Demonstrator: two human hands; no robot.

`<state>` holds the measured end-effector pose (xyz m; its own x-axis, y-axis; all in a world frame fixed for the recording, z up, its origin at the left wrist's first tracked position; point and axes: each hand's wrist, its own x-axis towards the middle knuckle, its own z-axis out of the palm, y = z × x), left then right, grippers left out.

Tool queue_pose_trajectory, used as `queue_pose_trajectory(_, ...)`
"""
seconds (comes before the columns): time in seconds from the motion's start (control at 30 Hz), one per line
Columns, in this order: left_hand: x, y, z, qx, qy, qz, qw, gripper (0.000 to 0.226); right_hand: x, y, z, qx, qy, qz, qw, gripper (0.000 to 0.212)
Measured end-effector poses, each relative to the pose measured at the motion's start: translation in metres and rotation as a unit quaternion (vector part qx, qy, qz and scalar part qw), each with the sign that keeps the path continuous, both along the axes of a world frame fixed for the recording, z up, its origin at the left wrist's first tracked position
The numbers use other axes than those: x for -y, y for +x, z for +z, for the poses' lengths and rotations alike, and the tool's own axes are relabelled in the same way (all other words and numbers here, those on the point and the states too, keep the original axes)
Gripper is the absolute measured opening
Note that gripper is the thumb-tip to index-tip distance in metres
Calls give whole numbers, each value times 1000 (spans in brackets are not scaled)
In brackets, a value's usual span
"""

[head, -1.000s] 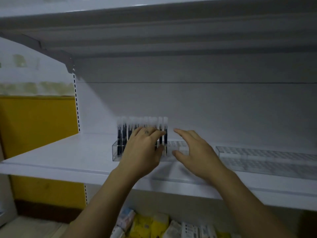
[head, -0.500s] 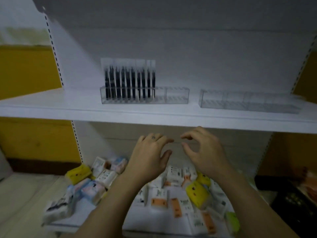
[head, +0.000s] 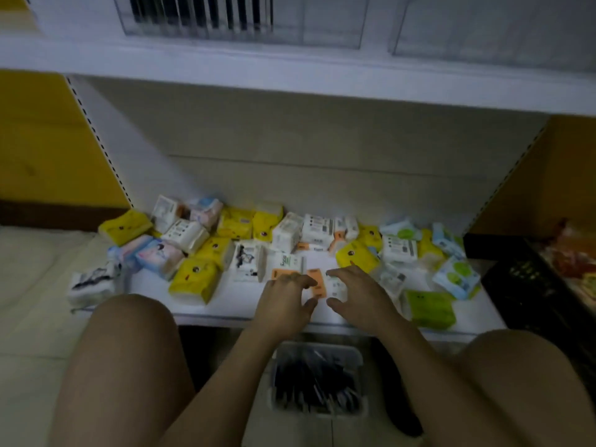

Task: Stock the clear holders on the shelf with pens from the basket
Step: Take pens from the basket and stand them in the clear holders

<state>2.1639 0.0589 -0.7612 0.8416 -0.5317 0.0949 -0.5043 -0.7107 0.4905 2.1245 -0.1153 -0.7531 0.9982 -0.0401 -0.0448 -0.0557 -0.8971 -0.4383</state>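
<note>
Pens (head: 314, 379) lie dark and jumbled in a pale basket (head: 356, 351) on the floor between the person's 2 knees. A row of pens (head: 200, 11) stands upright in the left part of 1 clear holder (head: 322, 30) on the upper shelf (head: 290, 72). A 2nd holder (head: 483, 33) sits just beside it to the right. The left hand (head: 285, 301) and right hand (head: 358, 296) hang side by side, fingers loosely spread, grasping nothing, in front of tissue packs (head: 193, 275) on the lower shelf (head: 238, 304).
</note>
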Motion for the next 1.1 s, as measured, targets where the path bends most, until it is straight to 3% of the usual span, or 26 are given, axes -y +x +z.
queue_pose_trajectory(0.3, 11, -18, -78, -83, 82, -9, 993, 39, 6, -20, -79, -151, 17, -29, 988, 59)
queue_pose_trajectory(0.43, 9, -27, -103, -142, 110, -12, 984, 34, 9, -33, -107, -200, 25, -27, 979, 46)
queue_pose_trajectory(0.53, 4, -30, -124, -170, 154, -15, 973, 43, 10, -40, -123, -242, 5, -11, 970, 43)
queue_pose_trajectory(0.63, -1, -31, -146, -222, 172, -17, 960, 38, 16, -47, -142, -272, -5, 10, 962, 43)
queue_pose_trajectory(0.73, -4, -29, -165, -248, 221, -25, 943, 36, 27, -52, -159, -316, -28, 28, 948, 17)
queue_pose_trajectory(0.83, 2, -26, -180, -278, 229, -27, 932, 32, 34, -55, -175, -352, -19, 20, 936, 22)
queue_pose_trajectory(0.93, 11, -30, -198, -315, 206, -19, 926, 30, 33, -55, -192, -386, -36, 9, 922, 6)
queue_pose_trajectory(1.03, 11, -40, -217, -360, 195, -18, 912, 28, 25, -54, -209, -415, 20, 10, 910, 9)
queue_pose_trajectory(1.1, 8, -46, -230, -383, 196, -25, 902, 25, 20, -54, -214, -426, 34, 8, 904, 25)
